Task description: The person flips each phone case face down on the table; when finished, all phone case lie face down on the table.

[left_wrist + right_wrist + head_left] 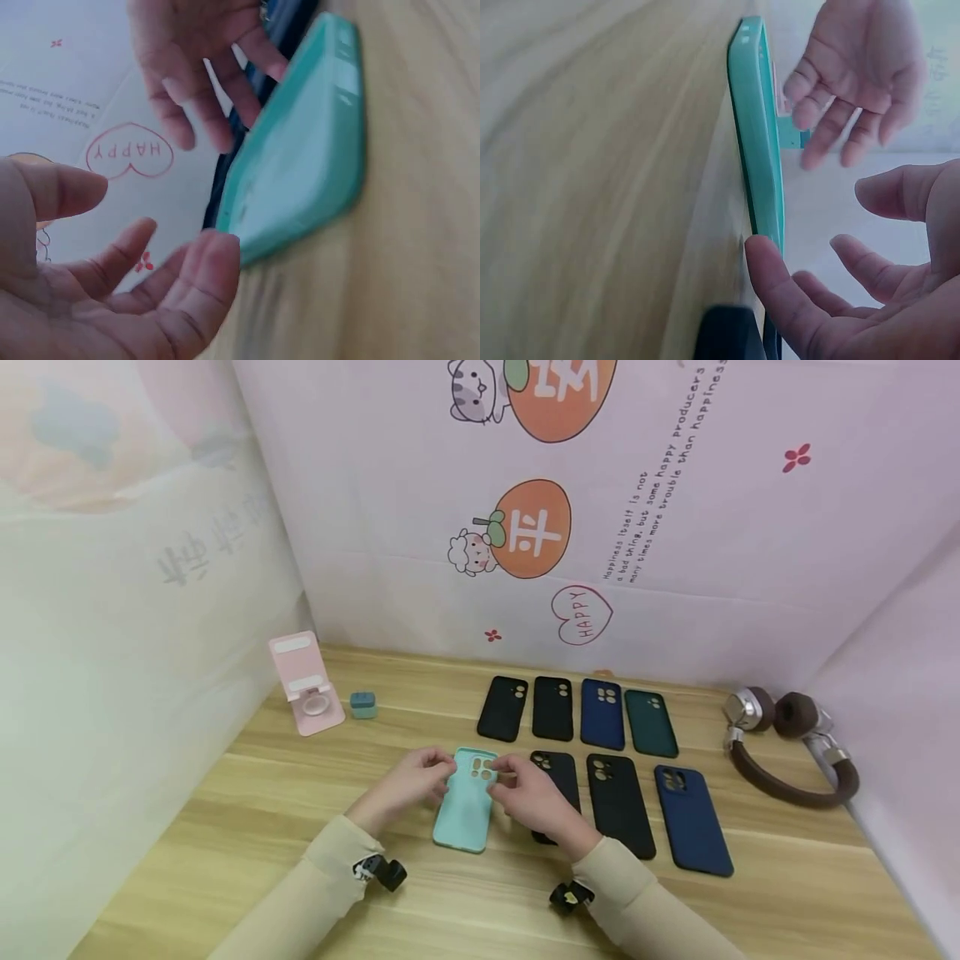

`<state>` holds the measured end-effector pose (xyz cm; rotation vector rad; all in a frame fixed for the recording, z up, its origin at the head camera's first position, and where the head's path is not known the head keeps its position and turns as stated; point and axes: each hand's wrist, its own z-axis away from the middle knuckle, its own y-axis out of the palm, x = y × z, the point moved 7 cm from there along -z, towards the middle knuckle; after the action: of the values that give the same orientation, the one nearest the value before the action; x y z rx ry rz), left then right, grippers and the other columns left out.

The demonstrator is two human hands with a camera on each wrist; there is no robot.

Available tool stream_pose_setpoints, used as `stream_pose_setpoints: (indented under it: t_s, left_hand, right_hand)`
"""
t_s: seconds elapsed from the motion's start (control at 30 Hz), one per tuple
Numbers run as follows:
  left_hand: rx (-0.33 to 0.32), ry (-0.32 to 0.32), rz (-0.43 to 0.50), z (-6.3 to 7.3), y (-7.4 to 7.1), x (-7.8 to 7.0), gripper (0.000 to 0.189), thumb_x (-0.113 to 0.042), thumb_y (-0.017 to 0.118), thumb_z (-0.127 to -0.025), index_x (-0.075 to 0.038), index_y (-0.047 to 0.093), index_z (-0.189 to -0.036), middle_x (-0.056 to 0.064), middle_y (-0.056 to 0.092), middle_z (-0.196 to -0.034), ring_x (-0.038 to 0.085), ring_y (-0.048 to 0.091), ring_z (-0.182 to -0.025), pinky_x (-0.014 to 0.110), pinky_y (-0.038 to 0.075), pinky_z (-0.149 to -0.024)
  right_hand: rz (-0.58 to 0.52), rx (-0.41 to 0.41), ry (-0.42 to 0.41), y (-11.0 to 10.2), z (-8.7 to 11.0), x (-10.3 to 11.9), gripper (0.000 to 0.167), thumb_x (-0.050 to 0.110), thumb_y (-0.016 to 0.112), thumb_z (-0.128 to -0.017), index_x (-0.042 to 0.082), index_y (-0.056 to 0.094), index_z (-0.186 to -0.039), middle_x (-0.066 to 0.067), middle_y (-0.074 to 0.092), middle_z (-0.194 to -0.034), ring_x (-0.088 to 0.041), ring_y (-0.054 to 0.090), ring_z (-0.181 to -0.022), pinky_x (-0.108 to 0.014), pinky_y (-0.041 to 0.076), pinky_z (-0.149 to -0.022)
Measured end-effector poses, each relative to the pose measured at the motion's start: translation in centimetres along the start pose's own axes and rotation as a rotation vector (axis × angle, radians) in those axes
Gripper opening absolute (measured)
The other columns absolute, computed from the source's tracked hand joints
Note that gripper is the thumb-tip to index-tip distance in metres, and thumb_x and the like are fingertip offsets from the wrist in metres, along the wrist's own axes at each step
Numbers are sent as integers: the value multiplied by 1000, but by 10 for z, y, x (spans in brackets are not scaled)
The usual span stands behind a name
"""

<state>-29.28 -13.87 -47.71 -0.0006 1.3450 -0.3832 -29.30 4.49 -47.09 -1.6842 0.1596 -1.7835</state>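
Observation:
A mint-green phone case [461, 820] lies on the wooden table between both hands, its camera cutouts toward the back wall. My left hand [412, 783] is beside its upper left edge, fingers loosely bent and parted from the thumb. On the opposite side, my right hand [534, 799] hovers at the upper right edge and partly covers a black phone case [564, 774]. In the left wrist view, the left fingertips come right up to the rim of the mint case [351, 154]. The right wrist view has a right fingertip at the near end of the case [757, 135].
Behind stand two black phone cases [503, 708] [552, 708], a blue one [602, 718] and a green one [651, 724]. Another black case [621, 810] and blue case [693, 822] lie right. Brown headphones [787, 789], a pink stand [318, 722] and a small box [363, 705] flank them.

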Motion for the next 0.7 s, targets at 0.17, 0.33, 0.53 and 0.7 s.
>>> stream_pose_setpoints:
  t_s: [0.17, 0.33, 0.53, 0.7]
  left_hand:
    - [45, -28, -46, 5, 1, 11, 36, -27, 56, -100, 1, 58, -123, 16, 62, -104, 24, 63, -87, 36, 57, -72]
    - [105, -17, -20, 6, 5, 9, 44, -32, 59, -99, 1, 57, -128, 15, 61, -115, 26, 62, -98, 37, 57, -78]
    - [116, 29, 128, 6, 8, 6, 42, -20, 59, -99, 7, 51, -130, 21, 57, -123, 29, 61, -107, 38, 55, -85]
    - [146, 95, 275, 7, 12, -1, 39, -11, 62, -96, 8, 49, -128, 23, 56, -123, 29, 62, -105, 40, 55, -86]
  right_hand:
    - [18, -17, -31, 4, -2, 5, 37, 23, 61, -97, 10, 56, -131, -13, 57, -124, -18, 61, -81, -35, 49, -64]
    - [68, -80, -66, 5, 0, 10, 36, 23, 62, -95, 12, 59, -129, -13, 53, -123, -24, 53, -90, -37, 46, -68]
    - [23, -107, -52, 4, 2, 9, 34, 24, 62, -96, 16, 59, -129, -8, 48, -138, -30, 52, -117, -48, 49, -86]
    - [-91, -79, -38, 7, 3, 10, 34, 27, 60, -98, 20, 57, -131, -7, 41, -145, -32, 48, -127, -48, 51, -89]
